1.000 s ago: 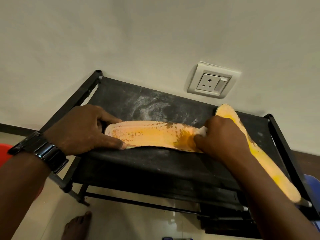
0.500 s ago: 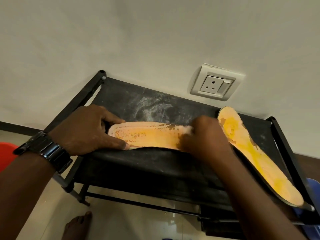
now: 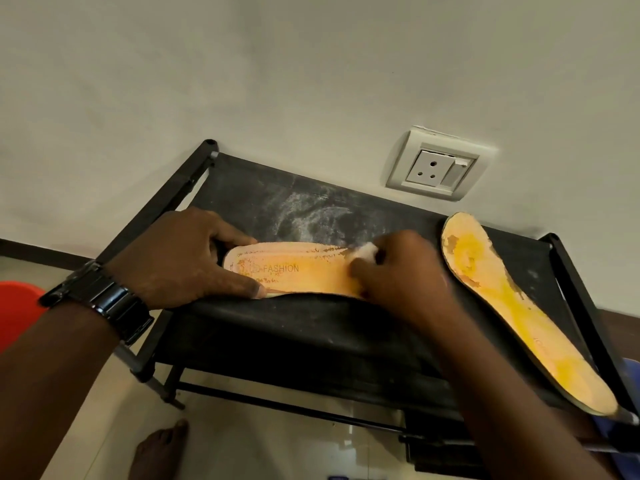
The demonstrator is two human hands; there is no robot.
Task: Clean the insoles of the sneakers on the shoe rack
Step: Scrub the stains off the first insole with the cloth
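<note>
We pin the insole (image 3: 294, 268) with left hand (image 3: 183, 258); right hand (image 3: 398, 271) pinches a white wad (image 3: 367, 251). Hard rubbing could buckle it or slide it off the shoe rack (image 3: 311, 334).

support: black shoe rack (image 3: 311, 334), fabric top shelf, standing on tiled floor (image 3: 259, 445) | shelf 12 o'clock: white powder smear (image 3: 311, 216) | centre toward 9 o'clock: orange insole (image 3: 304, 271) printed FASHION, lying flat along 9-to-3 | 3 o'clock: yellow insole (image 3: 512, 306), worn, lying flat, running 12-to-5, near tip at front-right corner
</note>
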